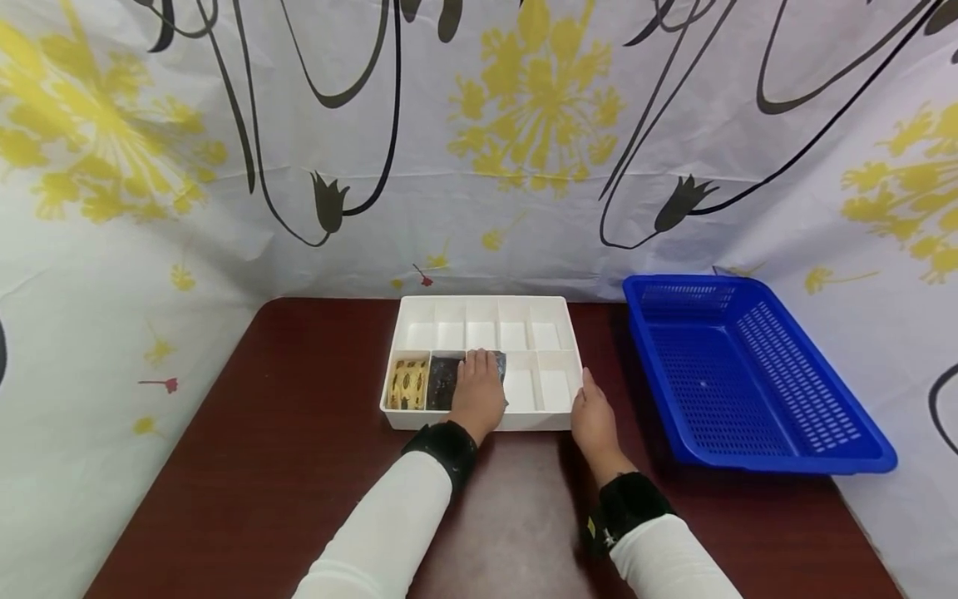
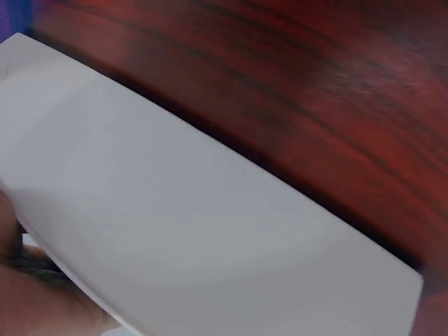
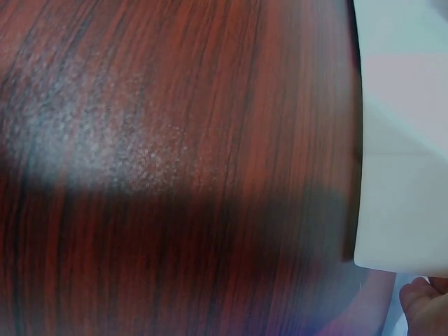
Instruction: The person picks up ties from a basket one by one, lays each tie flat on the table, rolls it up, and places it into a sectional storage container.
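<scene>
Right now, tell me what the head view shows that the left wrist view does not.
Only the head view shows the blue basket, the folded items in the front compartments, the left hand on the grey item, and the right hand at the tray's right corner. Only the left wrist view shows the outer wall close up. Both share the white tray and the table.

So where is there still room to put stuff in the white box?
The white box has its whole back row bare, plus the two front slots by the right hand. The front left is crowded: a yellow patterned bundle, a dark bundle, and the left hand on a grey one.
</scene>
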A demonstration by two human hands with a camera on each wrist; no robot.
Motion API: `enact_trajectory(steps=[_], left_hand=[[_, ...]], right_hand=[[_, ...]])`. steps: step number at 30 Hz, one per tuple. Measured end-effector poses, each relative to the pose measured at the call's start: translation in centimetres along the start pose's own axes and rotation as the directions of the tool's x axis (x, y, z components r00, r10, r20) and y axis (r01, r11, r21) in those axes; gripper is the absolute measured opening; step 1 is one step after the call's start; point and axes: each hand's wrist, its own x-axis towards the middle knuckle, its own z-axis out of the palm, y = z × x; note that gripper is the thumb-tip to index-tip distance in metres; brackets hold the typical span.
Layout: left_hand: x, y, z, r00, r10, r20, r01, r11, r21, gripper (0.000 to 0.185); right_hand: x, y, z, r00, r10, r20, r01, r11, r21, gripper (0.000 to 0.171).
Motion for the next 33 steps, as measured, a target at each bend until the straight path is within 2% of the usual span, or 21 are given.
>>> enact_trajectory(steps=[6, 11, 15, 18, 21, 24, 30, 33], left_hand=[[-0.2, 1.0, -0.6, 0.999, 0.002, 0.038, -0.002, 1.000, -0.001, 0.049], [-0.2, 1.3, -0.4, 0.998, -0.025, 0.061, 0.031, 0.995, -0.098, 0.048], [0.0, 1.5, -0.3, 0.997, -0.028, 0.068, 0.036, 0.991, -0.130, 0.047], [0.0, 1.5, -0.3, 0.991, -0.016, 0.131, 0.032, 0.992, -0.118, 0.049], [0.2, 1.3, -0.3, 0.978, -0.013, 0.208, 0.045, 0.987, -0.153, 0.051], [0.3, 1.3, -0.4, 0.968, -0.014, 0.250, 0.062, 0.981, -0.186, 0.052], [0.7, 1.4, -0.9, 0.959, -0.027, 0.282, 0.068, 0.988, -0.136, 0.053], [0.8, 1.5, -0.7, 0.966, -0.038, 0.256, 0.068, 0.992, -0.110, 0.053]], right_hand=[[-0.2, 0.3, 0.0, 1.000, 0.009, 0.002, -0.009, 1.000, -0.010, 0.049], [-0.4, 0.3, -0.3, 1.000, 0.005, -0.003, -0.005, 1.000, -0.025, 0.048], [-0.6, 0.4, -0.5, 1.000, -0.002, -0.007, 0.002, 0.999, -0.032, 0.048], [-0.8, 0.5, -0.6, 1.000, 0.000, -0.004, 0.000, 1.000, -0.029, 0.049], [-0.9, 0.6, -0.6, 1.000, 0.007, 0.003, -0.007, 1.000, -0.025, 0.049], [-0.9, 0.7, -0.6, 1.000, 0.009, 0.008, -0.009, 1.000, -0.027, 0.049], [-0.3, 0.9, -0.3, 1.000, 0.000, 0.007, 0.000, 0.999, -0.038, 0.049], [-0.1, 1.1, -0.1, 1.000, 0.003, 0.015, -0.002, 0.999, -0.048, 0.049]])
